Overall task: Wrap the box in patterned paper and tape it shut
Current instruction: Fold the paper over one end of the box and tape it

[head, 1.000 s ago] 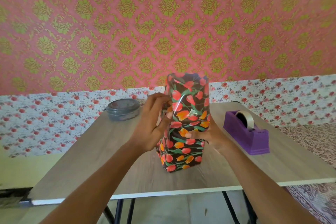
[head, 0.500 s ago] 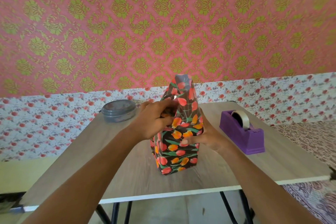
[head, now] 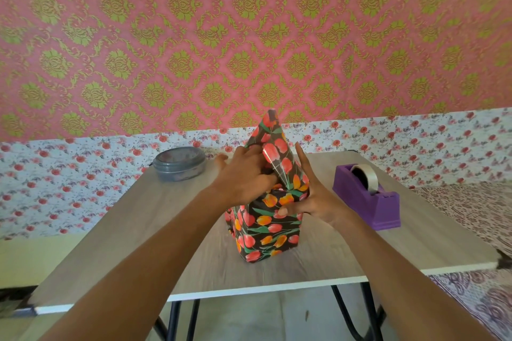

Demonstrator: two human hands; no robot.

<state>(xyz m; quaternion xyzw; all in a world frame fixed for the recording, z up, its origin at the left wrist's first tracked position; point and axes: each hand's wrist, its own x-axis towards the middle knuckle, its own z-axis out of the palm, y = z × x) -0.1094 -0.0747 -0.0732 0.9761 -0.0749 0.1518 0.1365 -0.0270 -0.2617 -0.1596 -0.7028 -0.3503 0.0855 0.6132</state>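
The box point(head: 266, 230) stands upright on the wooden table point(head: 138, 230), wrapped in dark paper with red and orange tulips. Above it the loose paper end point(head: 273, 144) rises to a point. My left hand point(head: 243, 177) presses the left side of that paper inward over the box top, fingers bent into the fold. My right hand point(head: 310, 196) lies against the box's right side with straight fingers, its thumb on the front face. The box top is hidden behind my left hand.
A purple tape dispenser point(head: 365, 196) with a roll of clear tape stands to the right of the box. A grey round lidded tin point(head: 180, 163) sits at the table's back left. A patterned wall runs close behind the table.
The open paper top has been folded from a wide tube into a narrow point. My left hand pushed the left side inward, and my right hand's fingers straightened along the right side.
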